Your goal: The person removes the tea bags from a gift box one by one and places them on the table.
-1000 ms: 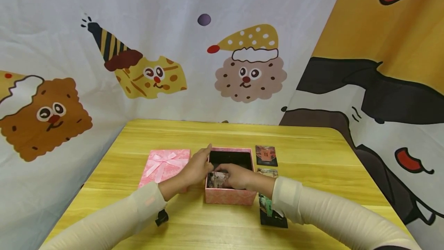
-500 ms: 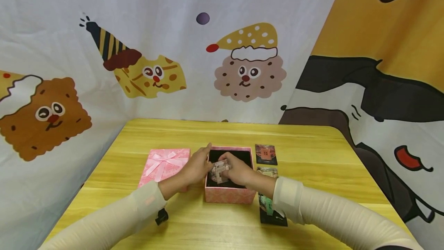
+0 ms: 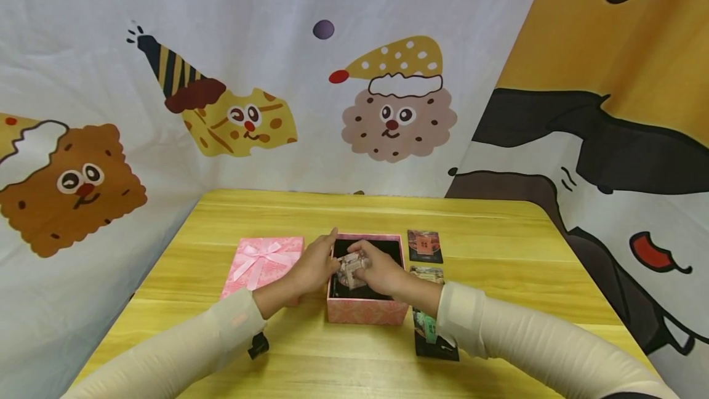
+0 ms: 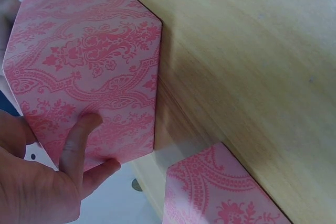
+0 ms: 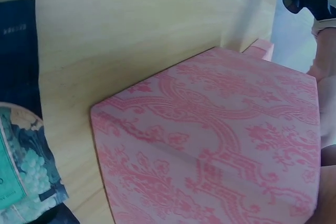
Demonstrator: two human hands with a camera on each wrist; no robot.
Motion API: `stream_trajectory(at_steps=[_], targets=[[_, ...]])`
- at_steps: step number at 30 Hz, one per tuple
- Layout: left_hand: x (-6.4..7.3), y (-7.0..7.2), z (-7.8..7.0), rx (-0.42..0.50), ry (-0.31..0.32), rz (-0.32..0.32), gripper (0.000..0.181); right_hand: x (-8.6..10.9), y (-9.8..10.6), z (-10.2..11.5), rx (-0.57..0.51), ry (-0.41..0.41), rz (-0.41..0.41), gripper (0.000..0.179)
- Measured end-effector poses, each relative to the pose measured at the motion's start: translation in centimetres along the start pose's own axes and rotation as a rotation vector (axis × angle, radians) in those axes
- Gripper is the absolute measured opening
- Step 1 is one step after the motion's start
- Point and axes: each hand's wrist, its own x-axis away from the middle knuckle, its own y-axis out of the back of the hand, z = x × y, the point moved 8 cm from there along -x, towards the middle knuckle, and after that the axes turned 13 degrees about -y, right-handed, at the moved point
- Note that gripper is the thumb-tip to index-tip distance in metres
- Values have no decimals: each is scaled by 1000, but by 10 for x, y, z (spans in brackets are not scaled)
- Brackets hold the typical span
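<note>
A pink patterned box [image 3: 365, 311] with a black inside stands uncovered on the table. My left hand [image 3: 314, 266] grips its left wall; in the left wrist view the fingers [image 4: 73, 148] lie against the outer side and the thumb goes behind the rim. Over the box opening, my right hand [image 3: 379, 271] pinches a small greyish-beige printed packet [image 3: 350, 271] between thumb and fingers, tilted, near the left thumb. From the right wrist the box side [image 5: 210, 145] fills most of the view and hides the packet.
The pink lid with a ribbon bow [image 3: 260, 263] lies left of the box. Along the right side lie several dark printed packets: a red-labelled one [image 3: 425, 246] at the back, a green-labelled one [image 3: 434, 337] in front. A patterned curtain [image 3: 310, 128] hangs behind the table.
My right hand has lifted the small packet from the near left corner of the box to over its middle, tilting it. The left hand has stayed on the box wall.
</note>
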Motion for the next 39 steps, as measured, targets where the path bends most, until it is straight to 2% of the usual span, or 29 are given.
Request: stream_trajectory(at_steps=[6,11,21,26,33,39], targets=[[0,-1,1,1,26,2,75,6,7,11,4,44,-35,45],[1,-2,3,55,64,26,76,8,16,13,-25,28,-40,44],[1,-4,6,72,88,31,77,14,49,16,-128,33,-85,43],[2,-4,5,84,89,40,77,18,70,11,-154,27,-112,44],[2,0,1,30,36,-2,76,23,90,4,-201,26,-149,45],[2,-1,1,34,44,3,75,26,107,-3,-254,24,-178,46]])
